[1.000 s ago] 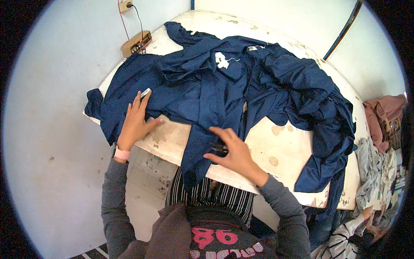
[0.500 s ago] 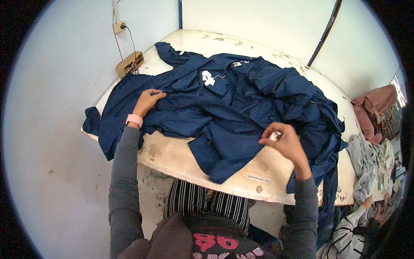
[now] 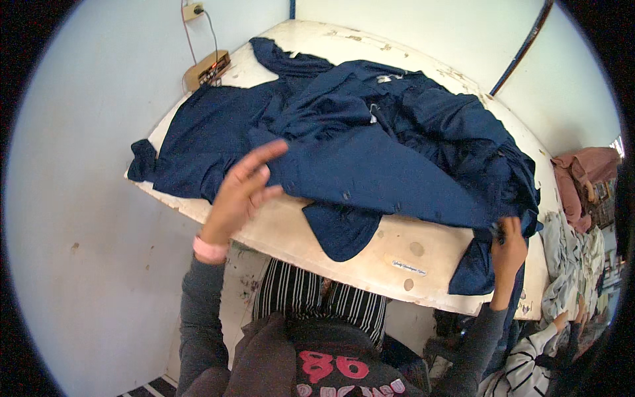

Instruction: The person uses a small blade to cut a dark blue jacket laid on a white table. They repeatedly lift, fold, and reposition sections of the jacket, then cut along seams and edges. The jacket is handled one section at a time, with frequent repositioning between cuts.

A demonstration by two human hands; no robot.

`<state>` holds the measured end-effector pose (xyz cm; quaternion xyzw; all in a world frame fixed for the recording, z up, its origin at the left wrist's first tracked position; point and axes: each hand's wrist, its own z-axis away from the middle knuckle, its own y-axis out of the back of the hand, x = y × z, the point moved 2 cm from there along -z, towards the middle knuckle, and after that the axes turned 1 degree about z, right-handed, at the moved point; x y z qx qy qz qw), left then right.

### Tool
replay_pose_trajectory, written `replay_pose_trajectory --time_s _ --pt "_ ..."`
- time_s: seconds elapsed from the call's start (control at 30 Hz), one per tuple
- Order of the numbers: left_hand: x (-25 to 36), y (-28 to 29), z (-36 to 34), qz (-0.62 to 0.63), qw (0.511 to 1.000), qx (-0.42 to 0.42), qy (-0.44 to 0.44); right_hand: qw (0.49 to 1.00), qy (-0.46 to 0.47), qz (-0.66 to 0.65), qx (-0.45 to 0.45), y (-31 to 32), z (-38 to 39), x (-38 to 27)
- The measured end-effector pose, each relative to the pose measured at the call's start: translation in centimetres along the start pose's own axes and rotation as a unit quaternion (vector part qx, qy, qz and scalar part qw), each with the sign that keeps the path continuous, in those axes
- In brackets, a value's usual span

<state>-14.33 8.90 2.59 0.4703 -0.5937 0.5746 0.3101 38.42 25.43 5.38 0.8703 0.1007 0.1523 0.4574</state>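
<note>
A dark navy shirt (image 3: pixel 370 159) lies spread and crumpled on a pale table. Along its near folded edge run small dark marks, perhaps buttons or buttonholes. My left hand (image 3: pixel 241 195), with a pink band at the wrist, is raised over the near left part of the cloth, fingers spread and holding nothing. At the right end of that edge my right hand (image 3: pixel 508 248) has its fingers closed on the shirt. A small greyish spot shows by these fingertips, too blurred to name. White tags or scraps (image 3: pixel 389 78) lie on the cloth farther back.
The worn table (image 3: pixel 397 284) has a small printed strip on its near edge. A brown box (image 3: pixel 210 69) with a cord stands at its far left by the wall. On the right are a pinkish cloth (image 3: pixel 582 175), pale cloths (image 3: pixel 569 258) and another person's striped sleeve (image 3: pixel 529 357).
My right hand has moved right, drawing the shirt's edge into a long straight fold. My left hand has let go of the cloth, come nearer and opened. The white scraps are partly covered.
</note>
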Motion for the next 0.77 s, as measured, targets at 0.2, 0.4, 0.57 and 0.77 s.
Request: replay_pose_trajectory --time_s 0.2,0.4,0.57,0.77 --pt "-3.7 -2.4 5.8 0.045 0.996 0.051 0.055 0.957 -0.041 -0.249 -0.143 0.2 3.2 -5.9" --pt "-3.5 -3.1 6.9 0.056 0.994 0.085 0.049 0.807 -0.012 -0.545 -0.228 0.5 4.0 -18.3" --pt "-4.9 -3.4 7.0 0.134 0.986 0.09 0.037 0.79 0.083 -0.599 -0.101 1.0 4.5 -26.7" --pt "-5.0 -4.2 7.7 0.196 0.973 0.109 0.057 0.777 0.145 -0.609 -0.063 2.0 4.5 -30.6"
